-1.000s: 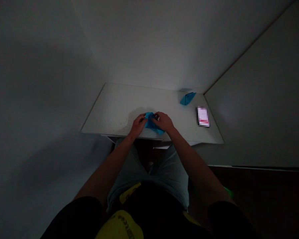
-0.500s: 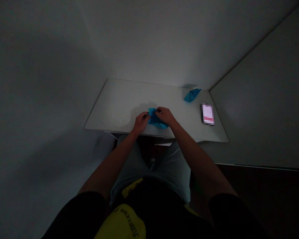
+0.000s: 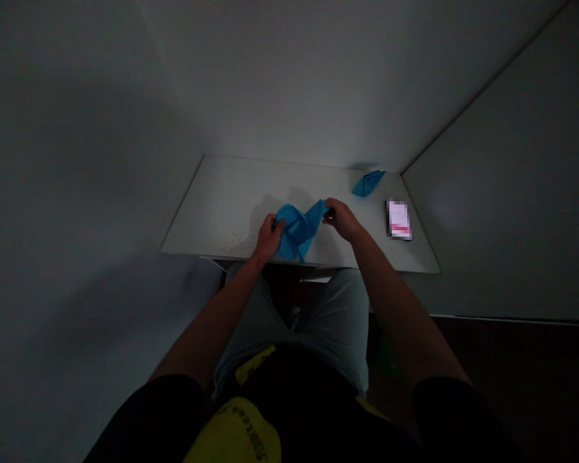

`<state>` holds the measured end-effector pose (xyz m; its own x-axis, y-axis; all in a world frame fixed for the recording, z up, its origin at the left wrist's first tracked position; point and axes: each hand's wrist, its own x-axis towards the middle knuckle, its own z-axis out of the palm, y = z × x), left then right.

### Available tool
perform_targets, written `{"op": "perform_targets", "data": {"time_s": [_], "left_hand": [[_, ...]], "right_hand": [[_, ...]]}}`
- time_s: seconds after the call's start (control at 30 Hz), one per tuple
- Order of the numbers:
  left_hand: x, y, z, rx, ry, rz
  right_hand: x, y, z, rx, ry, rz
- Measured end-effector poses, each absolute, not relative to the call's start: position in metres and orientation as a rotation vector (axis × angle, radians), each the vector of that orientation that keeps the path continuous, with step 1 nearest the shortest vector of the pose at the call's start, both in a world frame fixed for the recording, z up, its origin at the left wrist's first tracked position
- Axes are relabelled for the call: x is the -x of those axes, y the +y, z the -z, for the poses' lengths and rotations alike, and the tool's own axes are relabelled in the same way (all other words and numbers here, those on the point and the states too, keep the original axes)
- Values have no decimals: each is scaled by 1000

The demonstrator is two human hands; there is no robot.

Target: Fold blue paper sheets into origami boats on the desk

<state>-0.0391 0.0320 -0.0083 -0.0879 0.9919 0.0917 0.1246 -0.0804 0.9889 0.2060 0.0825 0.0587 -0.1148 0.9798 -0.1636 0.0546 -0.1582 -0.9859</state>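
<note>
A creased sheet of blue paper, partly folded, is held above the front part of the white table. My left hand is closed on its left side, thumb on top. At the paper's upper right corner, my right hand pinches the tip between thumb and fingers. The paper stretches between both hands, with folds standing up in its middle and a point hanging toward the table's front edge.
Near the wall at the back right lies a folded blue paper piece. A phone with a lit, blurred screen rests by the table's right edge. White walls border the table at the back and sides.
My right hand has moved to the right, pulling the paper's corner out. The blue paper has opened from a small bunched shape to a wider one. My left hand keeps its hold.
</note>
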Motion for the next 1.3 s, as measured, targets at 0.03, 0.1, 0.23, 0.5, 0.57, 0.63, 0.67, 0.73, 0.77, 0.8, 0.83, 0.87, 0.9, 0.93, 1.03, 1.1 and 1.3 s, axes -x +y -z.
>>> {"op": "perform_targets", "data": {"time_s": [0.03,0.1,0.23,0.5,0.57,0.63,0.67,0.73,0.77,0.8,0.83,0.87,0.9,0.93,1.03,1.1,1.3], "left_hand": [[40,33,9,-1313,1318,-1299],[42,34,10,-1279,1315,-1314],[45,36,10,-1175,1368,-1286],[52,40,4,-1184,1549,-1247],[57,43,1,-1248,1622,-1171],[65,47,-2,-1328,1712,-1114],[70,50,-4,-1375,1753,-1094],[82,55,-9,-1480,1818,-1046],[88,57,-11,-1531,1847,-1004],[93,59,-14,-1577,1880,-951],[97,60,-16,-1621,1919,-901],[100,60,-18,-1667,1966,-863],[101,60,-20,-1717,2018,-838],[99,57,-21,-1778,2067,-827],[84,45,-17,-2031,2068,-762],[69,34,-8,-2181,1940,-642],[63,25,12,-2269,1798,-441]], "right_hand": [[-211,83,-57,1317,-1225,-1366],[-220,83,-53,1351,-1198,-1298],[-236,83,-35,1457,-1215,-1154],[-249,88,-12,1782,-1199,-797],[-249,91,-12,1836,-1244,-695],[-249,95,-13,1860,-1310,-596],[-250,97,-14,1859,-1352,-563],[-250,102,-17,1844,-1448,-526],[-250,104,-19,1840,-1496,-509],[-248,105,-21,1838,-1542,-483],[-245,106,-23,1839,-1582,-437],[-239,104,-26,1835,-1624,-374],[-230,101,-27,1823,-1671,-304],[-218,95,-28,1802,-1729,-232],[-174,69,-21,1681,-2039,-201],[-146,51,-10,1607,-2234,-254],[-153,40,19,1581,-2403,-230]]}}
